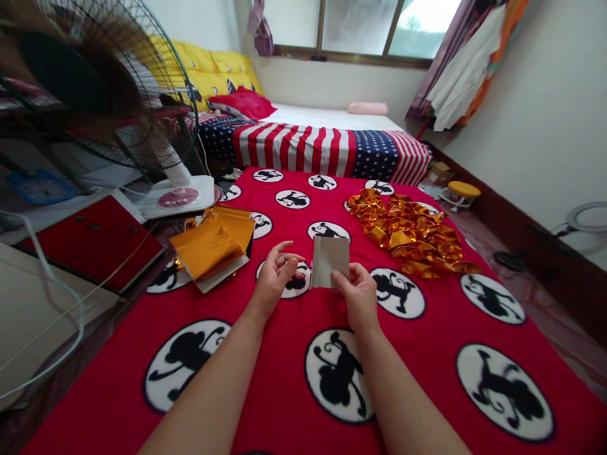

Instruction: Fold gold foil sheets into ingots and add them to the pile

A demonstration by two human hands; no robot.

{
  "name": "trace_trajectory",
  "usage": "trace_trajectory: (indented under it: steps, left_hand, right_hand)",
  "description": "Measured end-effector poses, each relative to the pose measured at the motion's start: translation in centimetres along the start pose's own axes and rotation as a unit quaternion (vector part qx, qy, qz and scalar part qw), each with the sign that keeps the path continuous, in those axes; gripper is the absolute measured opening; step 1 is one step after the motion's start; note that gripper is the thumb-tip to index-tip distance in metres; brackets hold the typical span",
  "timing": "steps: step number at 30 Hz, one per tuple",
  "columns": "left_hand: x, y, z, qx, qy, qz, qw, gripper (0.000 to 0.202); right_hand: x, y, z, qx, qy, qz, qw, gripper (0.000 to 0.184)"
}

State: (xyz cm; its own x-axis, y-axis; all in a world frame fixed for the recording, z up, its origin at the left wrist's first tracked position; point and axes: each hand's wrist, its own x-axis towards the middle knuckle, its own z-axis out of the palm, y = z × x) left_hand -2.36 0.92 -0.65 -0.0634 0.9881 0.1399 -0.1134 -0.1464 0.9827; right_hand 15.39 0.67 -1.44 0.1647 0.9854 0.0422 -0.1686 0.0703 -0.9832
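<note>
A small greyish paper sheet (334,256), its left edge looking layered or folded, is pinched between the thumb and fingers of my right hand (361,296). It is raised above the red cloth (265,373) with black-and-white monkey circles. My left hand (275,275) is just left of the sheet, apart from it, with its fingers spread and nothing in them. Farther left lies a stack of gold foil papers (215,243), some showing pale undersides. To the right is a heap of folded gold foil pieces (403,230).
A standing fan (177,196) with blurred blades is at the left, near a red box (92,230) and a white cable (78,303). Behind the cloth stands a bed (294,148) with a stars-and-stripes cover. A yellow-topped stool (463,189) is on the floor at right.
</note>
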Motion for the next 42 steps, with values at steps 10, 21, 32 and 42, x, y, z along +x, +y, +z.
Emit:
trace_trajectory:
  steps: [10, 21, 32, 42]
  left_hand:
    - [-0.7, 0.1, 0.8, 0.22, -0.093, 0.02, 0.971, 0.079]
    - [-0.2, -0.8, 0.3, 0.125, -0.054, -0.052, 0.989, 0.026]
    - [0.1, 0.0, 0.4, 0.027, -0.006, -0.073, 0.997, 0.039]
    - [0.7, -0.9, 0.3, 0.044, 0.067, -0.047, 0.996, 0.026]
  right_hand:
    - [-0.2, 0.1, 0.5, 0.016, 0.018, -0.009, 1.0, 0.024]
    - [-0.5, -0.4, 0.4, 0.028, -0.06, -0.008, 0.998, 0.029]
    - [-0.2, -0.4, 0.5, 0.046, -0.023, 0.05, 0.997, 0.031]
    - [-0.1, 0.0, 0.4, 0.021, 0.026, 0.033, 0.999, 0.028]
